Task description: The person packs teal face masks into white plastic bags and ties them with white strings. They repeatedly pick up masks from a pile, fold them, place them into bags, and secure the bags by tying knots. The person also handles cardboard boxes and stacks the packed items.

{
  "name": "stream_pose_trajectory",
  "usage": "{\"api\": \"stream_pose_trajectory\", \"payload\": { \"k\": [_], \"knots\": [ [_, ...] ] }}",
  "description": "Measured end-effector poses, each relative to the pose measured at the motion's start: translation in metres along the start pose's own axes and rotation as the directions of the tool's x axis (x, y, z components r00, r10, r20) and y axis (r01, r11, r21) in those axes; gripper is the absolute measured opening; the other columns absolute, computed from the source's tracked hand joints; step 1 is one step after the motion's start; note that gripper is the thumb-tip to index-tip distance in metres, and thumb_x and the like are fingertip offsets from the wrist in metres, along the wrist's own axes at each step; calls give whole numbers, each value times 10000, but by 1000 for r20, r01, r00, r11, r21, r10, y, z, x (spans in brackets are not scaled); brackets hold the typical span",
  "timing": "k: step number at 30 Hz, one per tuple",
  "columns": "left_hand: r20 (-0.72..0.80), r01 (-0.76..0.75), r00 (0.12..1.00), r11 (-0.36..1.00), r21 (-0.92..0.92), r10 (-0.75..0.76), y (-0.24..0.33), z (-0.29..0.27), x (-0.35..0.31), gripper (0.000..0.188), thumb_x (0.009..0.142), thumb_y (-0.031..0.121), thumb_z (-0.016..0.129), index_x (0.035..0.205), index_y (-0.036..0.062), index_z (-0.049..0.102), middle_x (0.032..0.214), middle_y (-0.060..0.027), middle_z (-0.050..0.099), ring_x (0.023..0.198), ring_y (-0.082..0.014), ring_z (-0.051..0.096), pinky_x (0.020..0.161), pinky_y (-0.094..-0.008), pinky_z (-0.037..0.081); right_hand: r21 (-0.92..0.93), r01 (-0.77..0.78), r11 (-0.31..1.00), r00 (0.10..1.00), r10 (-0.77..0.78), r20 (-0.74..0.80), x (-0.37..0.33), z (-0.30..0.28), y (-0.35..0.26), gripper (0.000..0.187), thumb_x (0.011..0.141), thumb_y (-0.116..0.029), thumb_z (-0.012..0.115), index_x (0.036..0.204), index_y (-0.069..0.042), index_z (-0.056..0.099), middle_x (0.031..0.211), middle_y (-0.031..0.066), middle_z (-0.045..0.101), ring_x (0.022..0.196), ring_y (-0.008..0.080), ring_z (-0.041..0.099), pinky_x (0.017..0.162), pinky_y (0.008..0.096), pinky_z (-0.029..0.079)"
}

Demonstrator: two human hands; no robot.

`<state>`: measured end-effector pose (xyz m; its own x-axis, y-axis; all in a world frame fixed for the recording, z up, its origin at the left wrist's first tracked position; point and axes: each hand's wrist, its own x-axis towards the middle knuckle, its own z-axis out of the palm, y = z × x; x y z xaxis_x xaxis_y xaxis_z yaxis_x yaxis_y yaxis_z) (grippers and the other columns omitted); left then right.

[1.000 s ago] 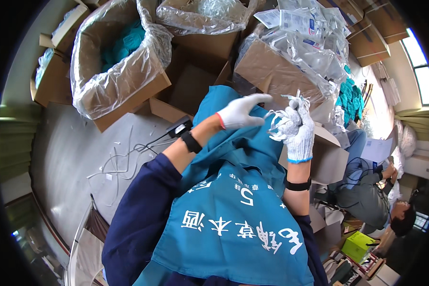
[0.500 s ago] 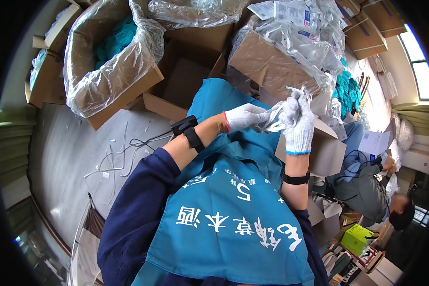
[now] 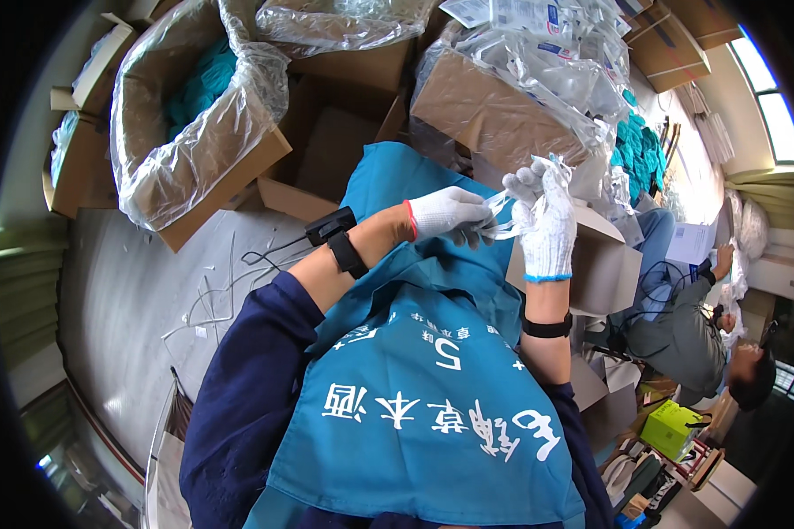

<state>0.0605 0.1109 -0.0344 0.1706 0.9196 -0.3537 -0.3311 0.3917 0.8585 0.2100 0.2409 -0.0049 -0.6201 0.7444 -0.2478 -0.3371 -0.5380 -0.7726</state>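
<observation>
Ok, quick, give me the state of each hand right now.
Left hand: gloved, closed on thin white strips.
Right hand: gloved, fingers curled, also holding white strips; its exact grip cannot be told.

The left hand (image 3: 454, 214) wears a white knitted glove with a red-edged cuff, the right hand (image 3: 547, 238) a similar white one edged in blue. Black fabric straps (image 3: 546, 328) circle both wrists, the left bearing a black boxy device (image 3: 330, 226). Navy-blue long sleeves (image 3: 247, 388) flank a teal cloth apron (image 3: 388, 472) printed with white characters.
</observation>
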Motion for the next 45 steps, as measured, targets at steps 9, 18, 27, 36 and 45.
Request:
{"api": "stream_pose_trajectory", "payload": {
  "k": [9,18,27,36,45],
  "knots": [
    [-4,-29,1000,993,111,29,1,6,7,290,1039,204,449,1041,18,671,936,-89,702,765,-140,655,701,-263,529,15,-43,999,999,44,-30,-8,11,-5,182,1040,-181,496,1093,-68,627,912,126,705,821,316,721,682,369,581],
    [-43,-115,987,876,469,153,8,-5,10,227,1023,182,492,928,19,617,774,-71,622,701,-170,621,692,-309,528,20,151,988,966,-143,-214,-12,0,-32,165,1060,-162,452,1117,-98,593,865,61,688,702,204,704,419,214,423],
    [105,-140,985,270,953,140,40,24,-32,223,942,238,527,925,64,667,846,-213,674,824,-407,653,721,-479,519,-758,249,603,950,2,314,-44,8,14,144,976,-83,593,994,1,709,941,82,741,859,151,669,796,287,529],
    [508,-524,837,562,639,203,62,45,-102,178,963,175,548,924,8,596,826,-215,605,778,-417,598,696,-441,506,-816,-178,549,737,624,259,-127,53,-53,159,948,-103,697,846,18,714,729,-50,615,716,9,474,576,216,441],
    [566,-571,796,576,586,213,86,56,-126,246,1019,225,526,862,38,557,736,-158,560,693,-360,598,617,-428,497,-836,254,486,660,545,517,-146,29,-78,105,816,-143,794,887,-71,762,747,100,699,578,220,614,541,303,470]
  ]
}}
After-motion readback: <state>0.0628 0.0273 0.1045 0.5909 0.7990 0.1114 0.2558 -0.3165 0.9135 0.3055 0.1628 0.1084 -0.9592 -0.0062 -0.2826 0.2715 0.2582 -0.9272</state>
